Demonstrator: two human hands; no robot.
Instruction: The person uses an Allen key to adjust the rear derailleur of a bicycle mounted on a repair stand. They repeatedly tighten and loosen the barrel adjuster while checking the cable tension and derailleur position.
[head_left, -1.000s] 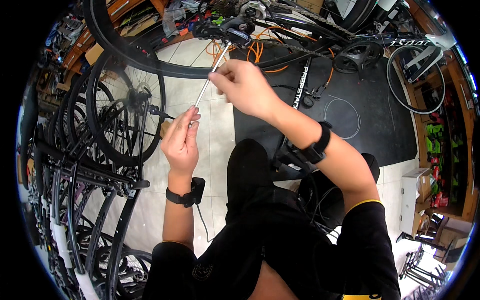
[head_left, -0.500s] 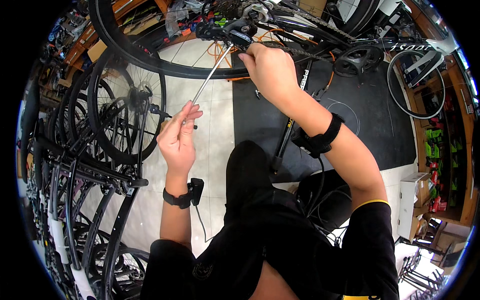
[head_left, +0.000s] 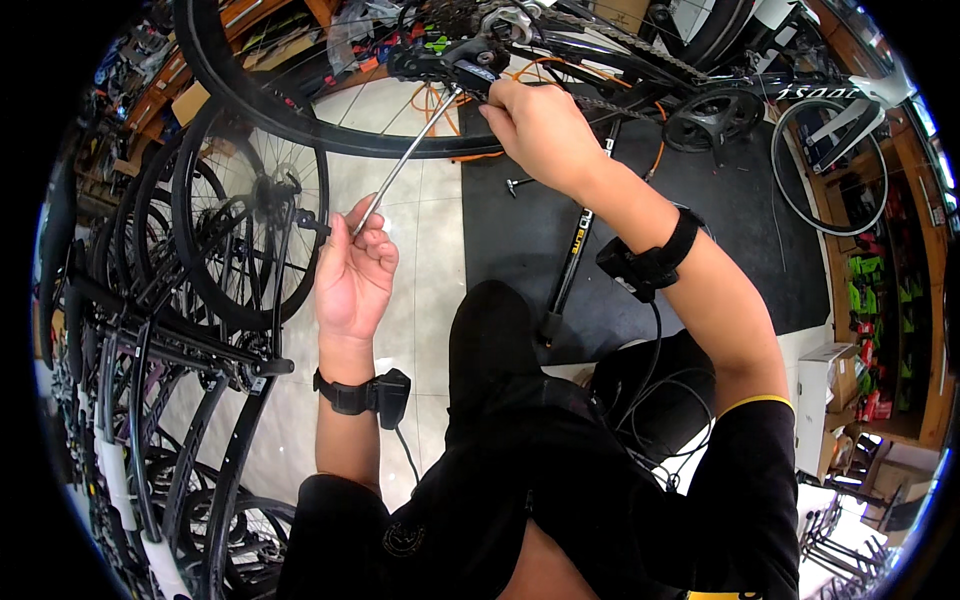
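Note:
My left hand (head_left: 352,268) has its fingers curled round the lower end of a long thin silver tool (head_left: 412,150); the palm hides any handle. The tool slants up and to the right, its tip at the underside of a bicycle's black rear derailleur (head_left: 470,70). My right hand (head_left: 545,130) is closed against the derailleur's right side, with some fingertips hidden behind it. The chain (head_left: 610,108) runs off to the right toward the crankset (head_left: 712,122). In front of the derailleur curves the black rear tire (head_left: 400,145).
Several bicycles (head_left: 200,370) crowd the left side. A black mat (head_left: 740,220) lies under the bicycle, with a black stand leg (head_left: 572,270) across it. An orange hose (head_left: 660,140) and loose cables (head_left: 665,400) lie nearby. Shelves (head_left: 900,300) stand at right.
My left hand has shifted slightly and turned, its palm showing more and its fingers curled tighter round the tool. My right hand stays at the derailleur, the right forearm slightly moved.

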